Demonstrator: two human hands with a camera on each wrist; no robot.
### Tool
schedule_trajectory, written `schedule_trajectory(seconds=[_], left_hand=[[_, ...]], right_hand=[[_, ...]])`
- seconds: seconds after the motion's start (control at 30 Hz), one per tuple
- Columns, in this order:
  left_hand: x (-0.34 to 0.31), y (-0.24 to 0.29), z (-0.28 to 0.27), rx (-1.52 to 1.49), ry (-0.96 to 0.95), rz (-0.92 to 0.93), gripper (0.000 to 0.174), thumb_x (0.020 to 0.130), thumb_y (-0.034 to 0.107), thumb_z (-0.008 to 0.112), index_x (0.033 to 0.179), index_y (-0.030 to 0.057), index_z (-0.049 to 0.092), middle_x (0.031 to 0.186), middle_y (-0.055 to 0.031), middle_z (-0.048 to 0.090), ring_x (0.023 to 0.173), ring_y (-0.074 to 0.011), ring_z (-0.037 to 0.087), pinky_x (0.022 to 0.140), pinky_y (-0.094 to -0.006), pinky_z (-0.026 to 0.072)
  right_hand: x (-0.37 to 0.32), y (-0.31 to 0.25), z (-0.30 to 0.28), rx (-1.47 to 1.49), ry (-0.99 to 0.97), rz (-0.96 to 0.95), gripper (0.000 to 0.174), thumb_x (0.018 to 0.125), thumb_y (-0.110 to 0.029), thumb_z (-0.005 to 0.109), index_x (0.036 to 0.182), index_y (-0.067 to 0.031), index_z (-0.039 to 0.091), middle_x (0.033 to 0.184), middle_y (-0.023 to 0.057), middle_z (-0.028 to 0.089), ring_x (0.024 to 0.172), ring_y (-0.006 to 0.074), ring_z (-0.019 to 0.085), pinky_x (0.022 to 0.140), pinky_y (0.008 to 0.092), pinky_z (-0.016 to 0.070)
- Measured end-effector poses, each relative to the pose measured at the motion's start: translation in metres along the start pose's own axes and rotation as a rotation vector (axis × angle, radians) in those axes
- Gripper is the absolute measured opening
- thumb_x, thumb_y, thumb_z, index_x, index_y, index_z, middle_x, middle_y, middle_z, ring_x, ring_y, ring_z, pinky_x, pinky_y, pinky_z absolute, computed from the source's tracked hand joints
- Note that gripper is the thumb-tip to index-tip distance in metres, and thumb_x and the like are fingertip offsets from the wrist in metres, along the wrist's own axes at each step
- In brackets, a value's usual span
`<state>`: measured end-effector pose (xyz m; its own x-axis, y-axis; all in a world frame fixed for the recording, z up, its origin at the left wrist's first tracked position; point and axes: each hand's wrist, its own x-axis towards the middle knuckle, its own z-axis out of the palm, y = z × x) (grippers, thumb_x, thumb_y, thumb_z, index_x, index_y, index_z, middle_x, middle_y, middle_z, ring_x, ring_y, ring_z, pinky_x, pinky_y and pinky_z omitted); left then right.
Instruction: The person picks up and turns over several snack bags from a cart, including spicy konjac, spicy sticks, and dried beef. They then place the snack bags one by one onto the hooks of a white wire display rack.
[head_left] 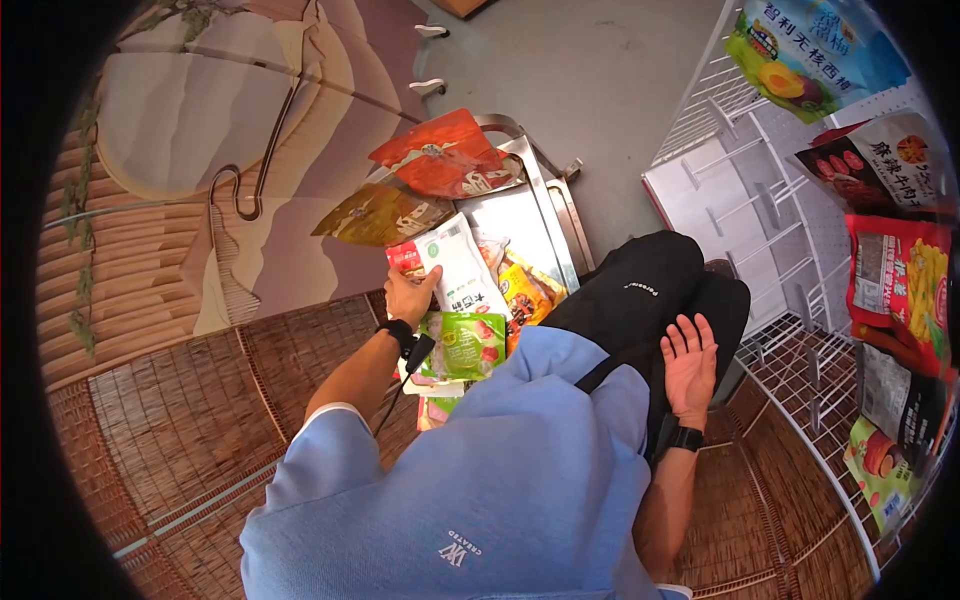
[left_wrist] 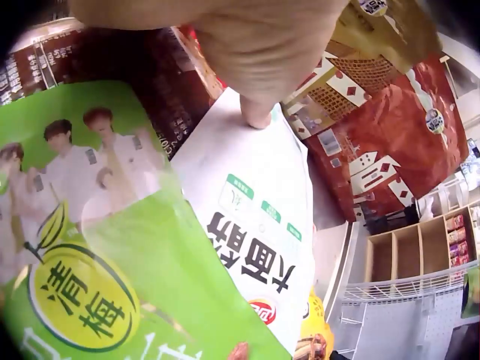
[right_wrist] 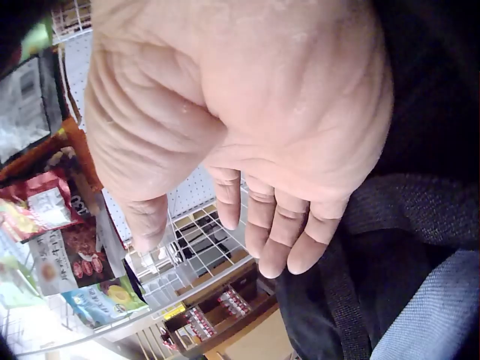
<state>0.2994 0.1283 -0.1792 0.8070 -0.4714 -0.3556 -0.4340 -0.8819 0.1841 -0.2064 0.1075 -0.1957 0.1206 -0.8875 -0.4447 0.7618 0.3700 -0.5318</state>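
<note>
My left hand [head_left: 408, 297] pinches the upper edge of a white snack bag [head_left: 458, 265] with red and green print, among the bags on a metal cart. In the left wrist view, the thumb [left_wrist: 256, 116] lies on the face of this bag; the other fingers are mostly hidden. A green plum snack bag [left_wrist: 105, 232] partly covers its lower side. Gold [head_left: 385, 214] and red [head_left: 445, 158] pouches lie just beyond the hand. My right hand [head_left: 690, 370] holds nothing, palm up beside the black-clad knee, its fingers extended.
The metal cart [head_left: 562, 205] stands ahead, with a yellow snack bag [head_left: 524, 297] on it. To the right rises a white wire rack [head_left: 765, 190] with several hanging bags, among them a blue prune bag [head_left: 820, 55] and a red bag [head_left: 900, 285]. Woven matting [head_left: 190, 420] lies left.
</note>
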Motion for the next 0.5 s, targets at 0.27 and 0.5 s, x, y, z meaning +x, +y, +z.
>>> schedule_trajectory(seconds=[0.27, 0.5], left_hand=[[0.003, 0.015, 0.01, 0.223, 0.266, 0.282, 0.094, 0.079, 0.058, 0.079, 0.146, 0.0018, 0.043, 0.144, -0.0264, 0.05, 0.131, -0.0407, 0.052, 0.108, -0.0463, 0.0436], [0.011, 0.058, 0.011, 0.029, 0.078, 0.231, 0.094, 0.076, 0.058, 0.081, 0.144, 0.0016, 0.047, 0.137, -0.0212, 0.061, 0.125, -0.0388, 0.06, 0.108, -0.0456, 0.0443]], right_hand=[[0.0, 0.0, -0.002, -0.013, -0.018, 0.01, 0.069, 0.1, -0.051, 0.061, 0.15, -0.0072, 0.042, 0.142, 0.0148, 0.054, 0.126, 0.0271, 0.056, 0.108, 0.0421, 0.0471], [0.0, 0.0, -0.003, 0.013, -0.024, 0.01, 0.068, 0.101, -0.048, 0.061, 0.151, -0.0072, 0.041, 0.143, 0.0152, 0.054, 0.127, 0.0275, 0.056, 0.108, 0.0425, 0.047]])
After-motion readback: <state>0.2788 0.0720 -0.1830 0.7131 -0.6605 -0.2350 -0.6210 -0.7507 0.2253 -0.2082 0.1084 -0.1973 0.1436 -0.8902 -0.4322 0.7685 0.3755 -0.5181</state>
